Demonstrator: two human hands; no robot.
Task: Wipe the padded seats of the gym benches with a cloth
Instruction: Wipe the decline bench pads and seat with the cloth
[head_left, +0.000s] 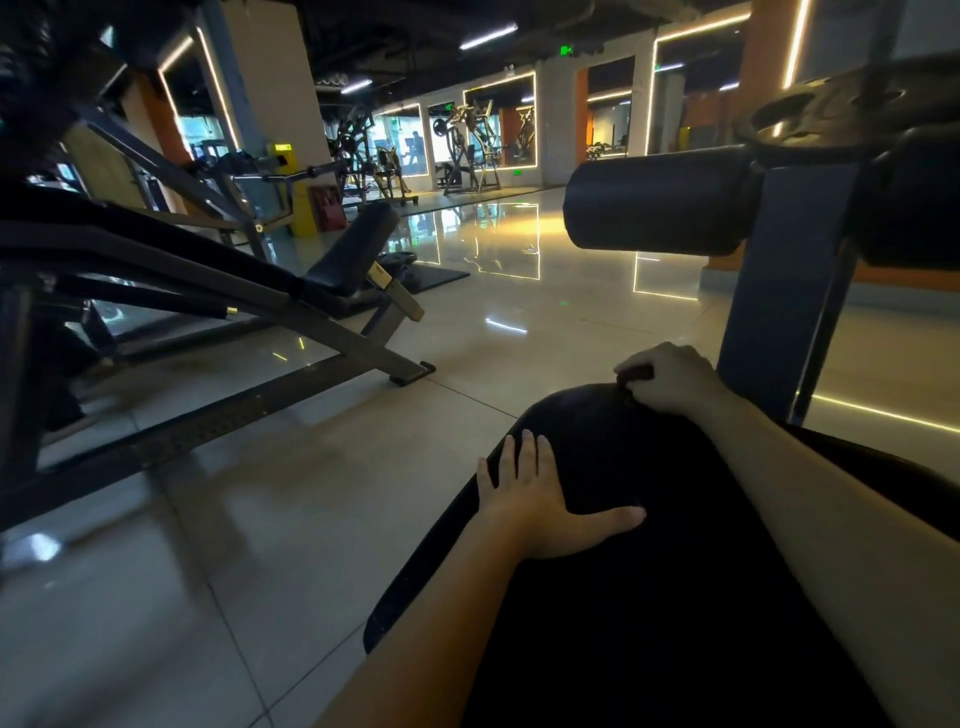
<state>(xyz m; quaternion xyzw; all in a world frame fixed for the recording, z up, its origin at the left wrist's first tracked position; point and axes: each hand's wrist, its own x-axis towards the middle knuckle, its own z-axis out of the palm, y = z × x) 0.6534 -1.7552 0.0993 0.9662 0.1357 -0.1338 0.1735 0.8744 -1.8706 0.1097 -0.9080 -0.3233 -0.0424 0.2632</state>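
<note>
A black padded bench seat (649, 597) runs from the bottom of the view up to a rounded far end. My left hand (545, 499) lies flat on its left side with fingers straight and thumb spread. At the far end my right hand (670, 379) is curled round a small dark cloth (636, 375), pressing it against the pad's top edge. Only a bit of the cloth shows between the fingers.
A black roller pad (660, 205) on a grey upright post (779, 291) stands just beyond the seat, with a weight plate (831, 111) above it. An inclined bench machine (218, 270) fills the left. Glossy tiled floor (260, 519) lies between them.
</note>
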